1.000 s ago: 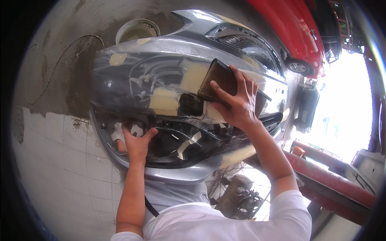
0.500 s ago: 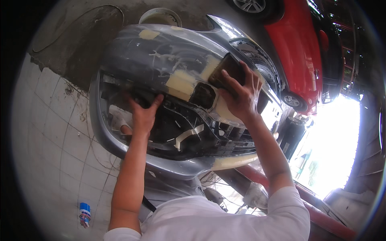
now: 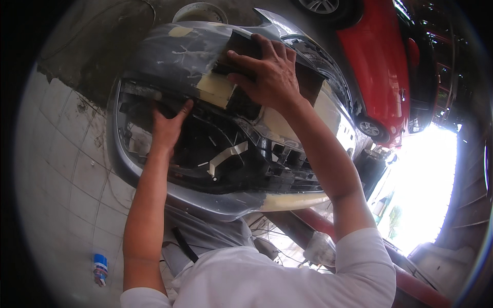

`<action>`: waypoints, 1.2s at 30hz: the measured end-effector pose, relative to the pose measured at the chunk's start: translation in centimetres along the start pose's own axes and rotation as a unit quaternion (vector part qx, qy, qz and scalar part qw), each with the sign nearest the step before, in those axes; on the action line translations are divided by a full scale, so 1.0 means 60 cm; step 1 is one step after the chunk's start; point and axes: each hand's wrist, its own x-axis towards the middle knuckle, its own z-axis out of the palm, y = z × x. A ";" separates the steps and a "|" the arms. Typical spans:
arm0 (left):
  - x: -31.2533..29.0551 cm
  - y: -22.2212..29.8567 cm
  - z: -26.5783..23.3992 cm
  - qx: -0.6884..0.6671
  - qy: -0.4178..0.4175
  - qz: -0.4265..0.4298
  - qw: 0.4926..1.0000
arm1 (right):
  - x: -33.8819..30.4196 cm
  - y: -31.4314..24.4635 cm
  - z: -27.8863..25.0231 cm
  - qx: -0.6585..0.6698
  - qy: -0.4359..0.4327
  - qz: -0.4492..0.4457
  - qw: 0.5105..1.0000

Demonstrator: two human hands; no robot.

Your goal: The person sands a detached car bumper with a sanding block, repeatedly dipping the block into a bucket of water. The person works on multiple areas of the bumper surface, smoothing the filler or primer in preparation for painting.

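Observation:
A grey car bumper (image 3: 154,56) with pale yellow filler patches lies across the middle of the view. My right hand (image 3: 272,74) is over its upper face, fingers bent over a dark flat sanding sheet (image 3: 309,84) that shows on both sides of the hand. The sheet rests on the bumper beside a filler patch (image 3: 215,88). My left hand (image 3: 168,123) grips the edge of the bumper's large opening, thumb on the upper side. Its other fingers are mostly hidden inside the opening. A strip of masking tape (image 3: 226,156) sticks to the dark inner part.
A bucket (image 3: 200,11) stands behind the bumper. A red car (image 3: 372,77) is parked at the right. On the tiled floor at lower left is a blue-and-white can (image 3: 100,267). A red beam (image 3: 418,285) runs at lower right.
My right hand has moved left and farther away over the bumper with the sanding sheet. The bumper and my left hand appear slightly farther left and higher in the view.

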 end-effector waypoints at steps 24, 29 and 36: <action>0.008 -0.024 -0.022 0.072 0.010 -0.016 0.997 | 0.017 -0.066 0.030 -0.028 -0.029 0.038 0.998; 0.024 -0.055 -0.002 0.033 0.019 0.045 0.998 | 0.010 -0.034 0.039 -0.066 -0.020 -0.003 0.998; 0.029 -0.083 0.006 0.045 0.106 0.117 0.986 | -0.054 -0.001 -0.003 -0.017 -0.034 -0.036 0.999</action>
